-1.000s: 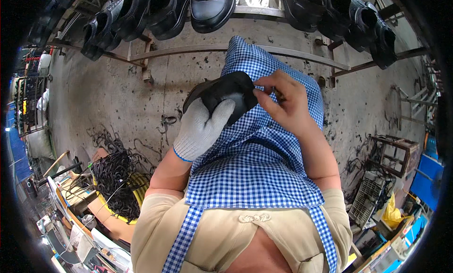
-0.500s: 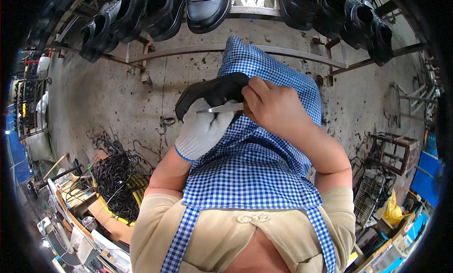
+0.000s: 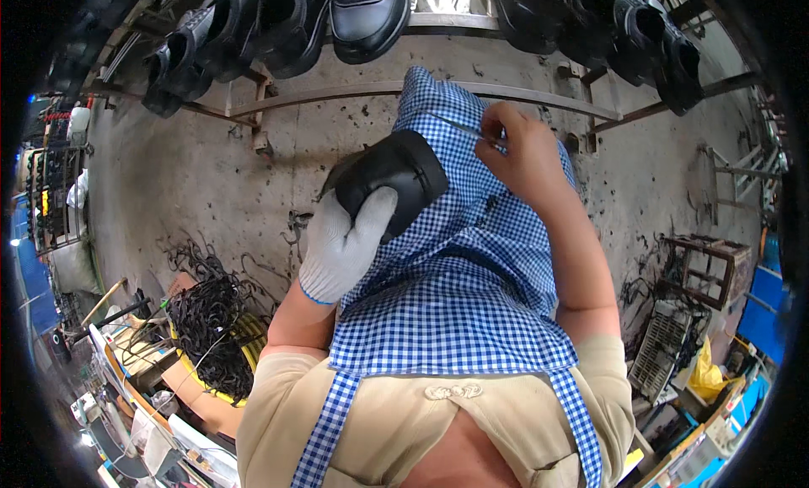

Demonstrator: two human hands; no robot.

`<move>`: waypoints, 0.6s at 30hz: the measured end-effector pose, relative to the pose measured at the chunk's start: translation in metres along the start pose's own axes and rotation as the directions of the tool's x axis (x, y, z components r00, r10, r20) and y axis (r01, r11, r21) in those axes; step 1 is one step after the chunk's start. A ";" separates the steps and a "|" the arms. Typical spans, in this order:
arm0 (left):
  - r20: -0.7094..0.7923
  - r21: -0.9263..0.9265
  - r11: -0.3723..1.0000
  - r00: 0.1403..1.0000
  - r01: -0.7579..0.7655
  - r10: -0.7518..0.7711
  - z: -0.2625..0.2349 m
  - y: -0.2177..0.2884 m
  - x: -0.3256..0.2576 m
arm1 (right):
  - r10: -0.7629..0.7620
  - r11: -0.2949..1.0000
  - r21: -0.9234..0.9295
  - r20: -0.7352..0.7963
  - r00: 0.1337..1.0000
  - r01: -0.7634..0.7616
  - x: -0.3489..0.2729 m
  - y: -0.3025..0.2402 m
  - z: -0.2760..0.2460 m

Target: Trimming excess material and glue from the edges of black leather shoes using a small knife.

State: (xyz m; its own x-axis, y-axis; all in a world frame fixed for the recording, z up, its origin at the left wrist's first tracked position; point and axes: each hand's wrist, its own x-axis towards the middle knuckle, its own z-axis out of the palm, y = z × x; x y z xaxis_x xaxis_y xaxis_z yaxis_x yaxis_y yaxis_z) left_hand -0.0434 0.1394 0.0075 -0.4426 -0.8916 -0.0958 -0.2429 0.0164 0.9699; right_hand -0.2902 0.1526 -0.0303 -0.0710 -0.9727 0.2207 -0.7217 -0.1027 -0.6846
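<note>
My left hand (image 3: 341, 244), in a white knit glove with a blue cuff edge, grips a black shoe (image 3: 403, 172) over my lap. The gloved thumb presses on the shoe's smooth dark surface, and the other fingers are hidden behind it. Bare and closed, my right hand (image 3: 529, 155) is up to the right, apart from the shoe. It pinches a thin-bladed knife (image 3: 460, 126), whose blade points left over the blue checked apron (image 3: 455, 319). Most of the knife's handle is hidden in my fingers.
Ahead, a metal rack (image 3: 354, 92) carries several black shoes (image 3: 366, 24). At lower left, black strips (image 3: 206, 328) are heaped in a yellow container (image 3: 251, 329). A wooden-framed stool (image 3: 706, 273) and a grey crate (image 3: 660, 345) are on the right. Black scraps litter the concrete floor.
The shoe has been turned in my left hand, so a broad smooth part now faces up. My right hand has moved up and right with the knife, away from the shoe.
</note>
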 end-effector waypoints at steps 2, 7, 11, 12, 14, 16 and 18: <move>0.028 -0.011 1.000 1.000 0.012 -0.012 0.000 -0.001 -0.001 | 0.054 0.994 0.090 0.011 0.998 -0.055 -0.012 -0.015 -0.001; -0.076 -0.182 0.982 0.995 0.053 -0.068 0.005 -0.008 0.002 | -0.004 0.934 0.358 0.038 0.999 -0.010 -0.026 -0.046 0.014; 0.170 -0.886 0.400 0.967 0.235 -0.191 0.000 0.013 0.006 | -0.036 0.833 0.554 0.061 0.997 -0.004 -0.022 -0.034 0.033; 0.166 -0.883 0.408 0.968 0.231 -0.189 -0.001 0.014 0.007 | -0.066 0.762 0.647 0.108 0.992 -0.020 -0.021 -0.034 0.035; 0.131 -0.870 0.411 0.932 0.271 -0.338 -0.006 0.013 0.011 | 0.000 0.835 0.548 0.096 0.995 -0.052 -0.024 -0.043 0.030; 0.027 -0.841 0.508 0.952 0.186 -0.304 0.002 0.016 0.012 | 0.064 0.892 0.442 0.073 0.995 -0.090 -0.030 -0.051 0.029; -0.077 -0.796 0.598 0.963 0.097 -0.258 0.001 0.010 0.011 | -0.016 0.897 0.439 -0.090 0.996 0.054 -0.035 -0.054 0.029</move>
State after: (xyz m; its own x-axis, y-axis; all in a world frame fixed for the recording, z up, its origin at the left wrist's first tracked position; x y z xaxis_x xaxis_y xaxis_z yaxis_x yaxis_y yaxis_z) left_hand -0.0516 0.1301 0.0161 -0.2970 -0.8976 -0.3257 0.4991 -0.4367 0.7485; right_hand -0.2288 0.1859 -0.0211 -0.1212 -0.9482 0.2936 -0.3487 -0.2363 -0.9069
